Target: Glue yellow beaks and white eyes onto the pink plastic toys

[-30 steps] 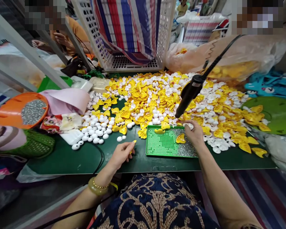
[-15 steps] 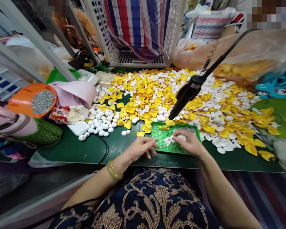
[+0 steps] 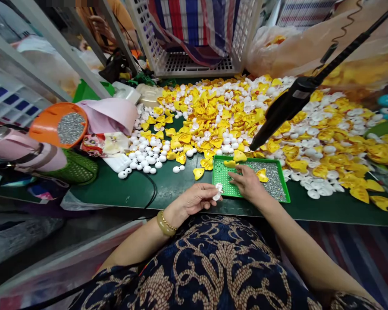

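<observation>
My left hand is closed, pinching a small white plastic piece with rounded lobes at the tray's front left corner. Over the green perforated tray, my right hand has its fingers apart, with nothing visible in them. Just beyond its fingertips are a yellow shell piece and another yellow piece at the tray's back edge. Small metal screws fill the tray's right side, where one yellow shell lies. A black electric screwdriver hangs tilted, its tip behind the tray.
A wide heap of yellow and white parts covers the table's back. White egg-shaped pieces cluster at left, near an orange bowl of screws and a pink bottle. A white crate stands behind. Another person's hand shows far left.
The white piece has passed from my right hand to my left. My right hand has opened and moved toward the yellow pieces, uncovering the screws. The view has shifted.
</observation>
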Available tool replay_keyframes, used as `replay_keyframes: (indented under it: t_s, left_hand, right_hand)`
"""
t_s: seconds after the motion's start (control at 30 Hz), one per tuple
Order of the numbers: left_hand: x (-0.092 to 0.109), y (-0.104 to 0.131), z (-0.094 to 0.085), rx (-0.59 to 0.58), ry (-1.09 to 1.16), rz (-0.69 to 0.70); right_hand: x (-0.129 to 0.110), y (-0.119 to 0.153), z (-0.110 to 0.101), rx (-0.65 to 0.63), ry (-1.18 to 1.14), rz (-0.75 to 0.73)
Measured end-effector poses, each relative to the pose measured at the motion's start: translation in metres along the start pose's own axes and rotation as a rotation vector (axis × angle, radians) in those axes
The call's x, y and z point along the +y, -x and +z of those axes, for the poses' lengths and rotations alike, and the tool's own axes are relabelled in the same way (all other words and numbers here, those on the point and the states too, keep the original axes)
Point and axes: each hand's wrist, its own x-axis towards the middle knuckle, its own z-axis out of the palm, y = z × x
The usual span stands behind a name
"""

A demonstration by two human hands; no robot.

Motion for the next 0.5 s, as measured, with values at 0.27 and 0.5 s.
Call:
replay_keyframes:
  t_s: [0.27, 0.5]
  left_hand:
    - [-0.003, 0.0, 0.003, 0.08, 0.01, 0.091]
    - [0.007, -0.001, 0.013, 0.059, 0.089, 0.033]
  right_hand:
    - [0.005, 0.018, -0.049, 0.37, -0.109, 0.403]
    - [-0.018, -0.015, -0.009, -0.164, 0.132, 0.296]
